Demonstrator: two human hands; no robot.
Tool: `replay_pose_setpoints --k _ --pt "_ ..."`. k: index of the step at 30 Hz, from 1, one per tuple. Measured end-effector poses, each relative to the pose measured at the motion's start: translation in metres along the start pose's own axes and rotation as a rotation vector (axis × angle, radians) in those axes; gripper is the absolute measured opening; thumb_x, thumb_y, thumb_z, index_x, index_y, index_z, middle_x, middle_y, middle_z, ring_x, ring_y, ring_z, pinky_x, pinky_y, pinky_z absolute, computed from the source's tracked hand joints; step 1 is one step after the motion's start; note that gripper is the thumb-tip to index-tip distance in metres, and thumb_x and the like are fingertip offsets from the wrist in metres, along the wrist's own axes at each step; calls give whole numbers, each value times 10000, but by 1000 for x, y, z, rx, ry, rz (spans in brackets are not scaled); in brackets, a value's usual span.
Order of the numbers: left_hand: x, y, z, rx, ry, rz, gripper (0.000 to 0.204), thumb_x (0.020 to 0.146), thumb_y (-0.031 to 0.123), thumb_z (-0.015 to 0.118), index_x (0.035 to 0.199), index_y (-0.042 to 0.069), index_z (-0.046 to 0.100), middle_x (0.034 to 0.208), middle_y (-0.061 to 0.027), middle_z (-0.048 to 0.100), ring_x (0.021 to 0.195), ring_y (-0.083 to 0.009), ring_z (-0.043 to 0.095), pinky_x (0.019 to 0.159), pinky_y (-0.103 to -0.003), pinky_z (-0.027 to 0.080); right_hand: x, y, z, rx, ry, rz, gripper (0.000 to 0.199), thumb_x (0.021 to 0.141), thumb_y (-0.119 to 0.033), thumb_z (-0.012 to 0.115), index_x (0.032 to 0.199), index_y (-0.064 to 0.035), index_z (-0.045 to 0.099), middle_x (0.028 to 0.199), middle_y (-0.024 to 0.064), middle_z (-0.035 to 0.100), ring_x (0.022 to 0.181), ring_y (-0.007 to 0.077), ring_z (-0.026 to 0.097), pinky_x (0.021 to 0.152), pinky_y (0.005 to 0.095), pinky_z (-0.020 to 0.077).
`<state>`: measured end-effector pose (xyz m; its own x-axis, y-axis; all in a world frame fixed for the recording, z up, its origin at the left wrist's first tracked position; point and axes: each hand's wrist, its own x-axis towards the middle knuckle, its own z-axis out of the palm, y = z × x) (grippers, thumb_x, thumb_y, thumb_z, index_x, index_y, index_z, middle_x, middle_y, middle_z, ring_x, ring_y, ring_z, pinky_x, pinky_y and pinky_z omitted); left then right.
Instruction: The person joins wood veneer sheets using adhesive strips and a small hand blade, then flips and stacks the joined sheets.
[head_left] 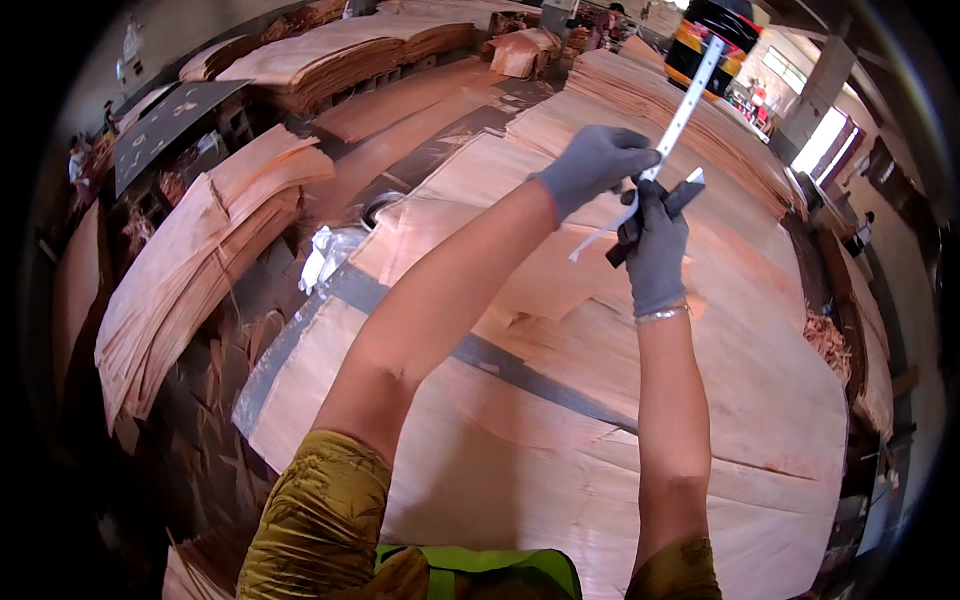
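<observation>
Slanting up and away to the right from the left hand [597, 168] and right hand [660, 250], a white dotted strip [690, 105] points its long axis toward a black-and-yellow object [738, 35], its loose tail curling down left of the right hand. The left hand appears to pinch the strip, fingertips together; the right is closed around a dark tool [683, 198]. Work looks midway: the strip is extended, apparently clear of the thin wooden sheets [560, 440] below; any cut cannot be made out.
</observation>
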<state>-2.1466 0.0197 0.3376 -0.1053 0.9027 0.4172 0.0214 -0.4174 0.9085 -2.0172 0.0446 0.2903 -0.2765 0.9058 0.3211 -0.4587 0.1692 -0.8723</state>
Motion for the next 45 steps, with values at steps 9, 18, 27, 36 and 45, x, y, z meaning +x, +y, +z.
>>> replay_pose_setpoints --k 9,18,27,36,45 --pt "-23 39 33 -57 -101 43 269 747 165 698 890 -57 651 720 -86 653 544 -111 578 475 -233 459 -63 -27 -25 -165 -88 33 179 911 -185 539 973 -26 595 654 2 545 430 31 391 376 187 301" --pt "-82 48 72 -180 -53 49 243 852 207 605 984 8 642 591 69 426 467 -19 347 414 -180 225 -130 -85 -45 -571 -116 55 185 855 -222 610 872 -38 624 619 -1 558 456 34 408 415 197 321" --pt "-240 -231 52 513 -30 -270 236 852 196 564 1067 122 627 765 -107 648 640 -242 620 610 -346 481 -261 -14 -212 -675 212 686 176 852 -225 625 807 -55 625 550 -2 538 402 35 405 363 190 298" --pt "-293 -308 165 933 -539 173 365 753 58 544 1113 93 591 1175 -105 571 1036 -276 560 848 -365 463 -334 88 -290 -360 383 870 201 831 -230 655 915 -50 627 561 -22 500 392 54 401 354 211 292" --pt "-296 -318 187 1152 -648 171 448 763 76 522 1211 70 516 1272 -109 489 1056 -289 533 795 -370 467 -300 138 -318 -322 409 997 155 828 -247 643 818 -97 608 504 -47 418 375 73 358 359 234 276"
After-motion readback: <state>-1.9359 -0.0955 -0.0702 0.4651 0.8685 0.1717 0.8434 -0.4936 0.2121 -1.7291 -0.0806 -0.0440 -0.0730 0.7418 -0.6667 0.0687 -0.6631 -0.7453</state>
